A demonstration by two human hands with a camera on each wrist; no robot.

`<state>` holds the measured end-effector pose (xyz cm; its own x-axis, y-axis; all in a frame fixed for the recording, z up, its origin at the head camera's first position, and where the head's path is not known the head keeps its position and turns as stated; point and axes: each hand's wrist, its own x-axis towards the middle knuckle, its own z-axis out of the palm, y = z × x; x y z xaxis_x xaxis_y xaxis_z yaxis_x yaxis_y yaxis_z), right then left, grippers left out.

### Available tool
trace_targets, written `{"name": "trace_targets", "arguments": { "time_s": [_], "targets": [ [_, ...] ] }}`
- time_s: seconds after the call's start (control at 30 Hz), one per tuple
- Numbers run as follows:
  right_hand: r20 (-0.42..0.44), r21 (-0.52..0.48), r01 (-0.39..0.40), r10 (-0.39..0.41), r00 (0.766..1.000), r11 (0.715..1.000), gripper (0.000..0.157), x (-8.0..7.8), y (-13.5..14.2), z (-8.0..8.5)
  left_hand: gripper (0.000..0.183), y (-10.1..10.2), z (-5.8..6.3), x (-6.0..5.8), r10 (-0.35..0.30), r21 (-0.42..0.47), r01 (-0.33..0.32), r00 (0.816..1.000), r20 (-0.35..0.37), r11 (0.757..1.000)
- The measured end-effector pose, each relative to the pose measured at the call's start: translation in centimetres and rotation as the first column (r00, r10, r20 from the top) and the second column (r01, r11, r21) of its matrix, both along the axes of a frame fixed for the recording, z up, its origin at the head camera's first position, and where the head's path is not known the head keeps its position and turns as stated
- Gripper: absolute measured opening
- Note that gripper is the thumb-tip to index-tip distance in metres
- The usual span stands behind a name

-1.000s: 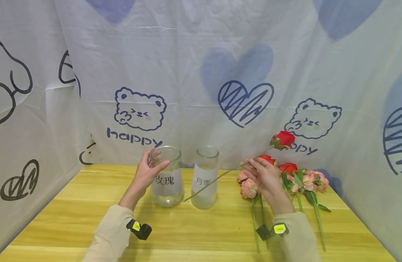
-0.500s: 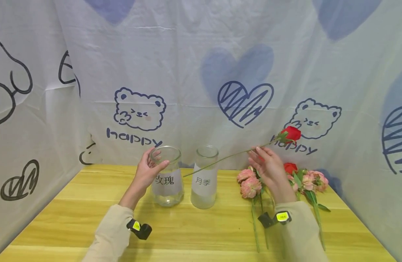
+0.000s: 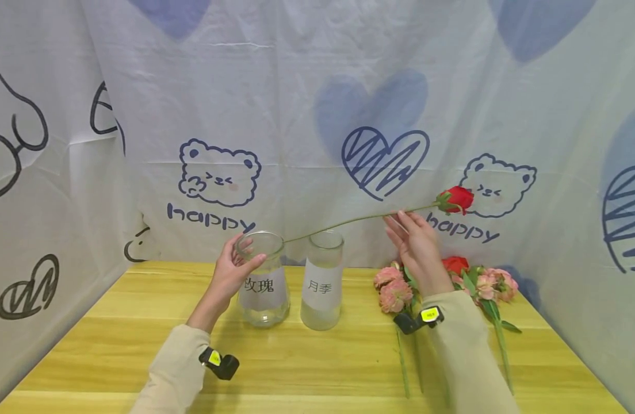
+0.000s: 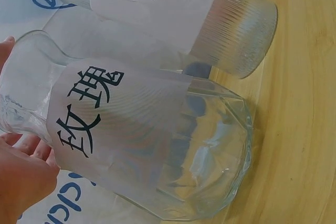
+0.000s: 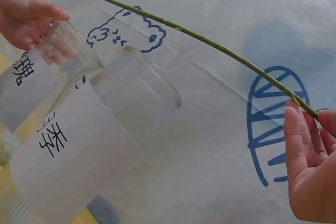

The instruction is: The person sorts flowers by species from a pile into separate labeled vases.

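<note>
Right hand [image 3: 419,246] — nearly straight-fingered, pinching red rose [image 3: 458,199]

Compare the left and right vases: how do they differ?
The left vase widens from its neck to a broad base, while the right vase is slimmer and straighter-sided.
The left vase's lower glass is faceted; the right vase's is ribbed.
The left hand holds the left vase near the neck; no hand touches the right vase.
Both are clear glass, stand upright and carry white paper labels.
</note>
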<state>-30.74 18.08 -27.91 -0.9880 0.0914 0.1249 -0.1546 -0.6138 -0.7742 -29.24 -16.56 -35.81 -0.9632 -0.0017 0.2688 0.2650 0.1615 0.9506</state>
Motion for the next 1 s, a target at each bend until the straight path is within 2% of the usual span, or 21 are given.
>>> {"name": "trace_targets", "arguments": {
  "time_s": [0.2, 0.4, 0.53, 0.83, 1.0],
  "targets": [
    [0.047, -0.014, -0.025, 0.025, 0.999, 1.000, 0.008, -1.0, -1.5, 0.4, 0.085, -0.1, 0.1, -0.1, 0.001, 0.010, -0.001, 1.000, -0.004, 1.000],
    [0.115, 0.002, -0.029, 0.029, 0.993, 1.000, 0.008, -1.9, -2.9, -0.4, 0.085, -0.1, -0.1, -0.1, -0.006, 0.020, 0.006, 1.000, -0.006, 1.000],
    [0.102, 0.031, -0.024, 0.020, 0.995, 0.999, 0.002, -2.4, -3.8, -0.4, 0.085, -0.1, 0.0, -0.1, -0.005, 0.014, 0.005, 1.000, -0.005, 1.000],
    [0.095, 0.114, -0.004, -0.007, 0.995, 0.994, 0.005, -3.0, -5.2, 0.1, 0.085, -0.1, 0.0, 0.0, -0.009, 0.026, 0.009, 1.000, -0.008, 1.000],
    [0.039, 0.188, 0.000, -0.008, 0.999, 0.982, 0.004, -3.2, -6.1, 0.6, 0.086, 0.0, -0.1, 0.0, -0.010, 0.027, 0.010, 1.000, -0.009, 1.000]
  ]
}}
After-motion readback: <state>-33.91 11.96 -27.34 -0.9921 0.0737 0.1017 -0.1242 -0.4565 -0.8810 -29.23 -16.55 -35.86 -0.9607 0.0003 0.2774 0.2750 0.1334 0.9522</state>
